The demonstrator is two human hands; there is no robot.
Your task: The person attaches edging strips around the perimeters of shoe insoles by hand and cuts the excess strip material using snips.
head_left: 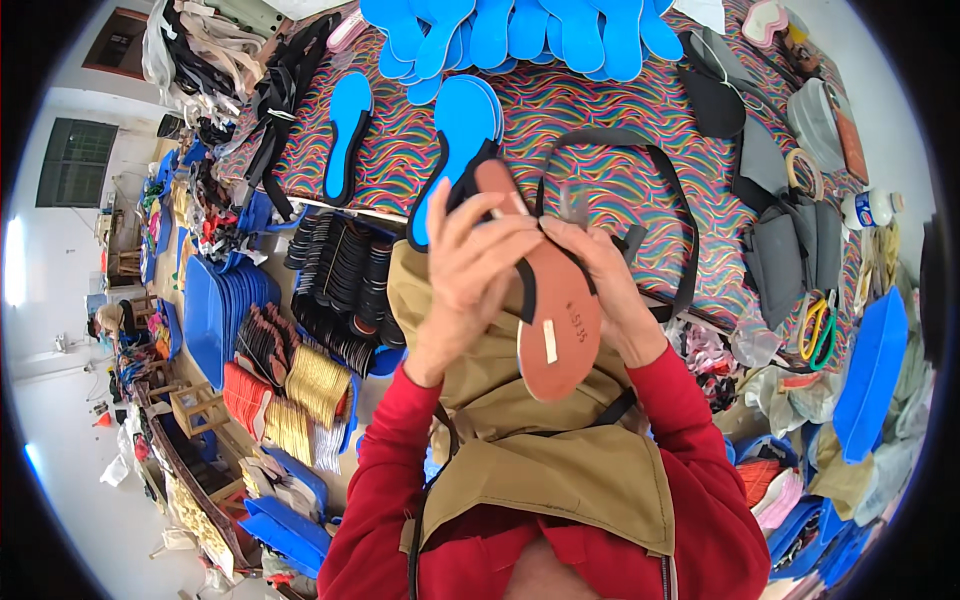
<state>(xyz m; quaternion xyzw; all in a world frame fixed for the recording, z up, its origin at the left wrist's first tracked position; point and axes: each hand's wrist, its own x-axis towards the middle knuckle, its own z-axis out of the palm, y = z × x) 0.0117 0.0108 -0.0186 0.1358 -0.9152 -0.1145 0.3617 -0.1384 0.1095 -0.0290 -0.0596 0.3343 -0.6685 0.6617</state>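
Note:
A brown shoe insole (560, 345) with black edging along its narrow middle is tilted up in front of my apron, a small pale label on its wide end. My left hand (465, 265) closes around the insole's narrow part, its fingers lying across the surface. On the opposite edge, my right hand (605, 280) pinches the insole between thumb and fingers, where a long black strip (685, 215) meets it. That strip loops over the table to the right. Just beyond my left hand lie stacked blue insoles (465, 115) with black edging.
The patterned tablecloth (400, 140) carries a single blue insole (350, 100), a pile of blue insoles (525, 30), grey pieces (780, 260) and a white bottle (872, 209). Left of me stand a crate of black-edged pieces (350, 270), gold pieces (317, 385) and stacked blue trays (225, 310).

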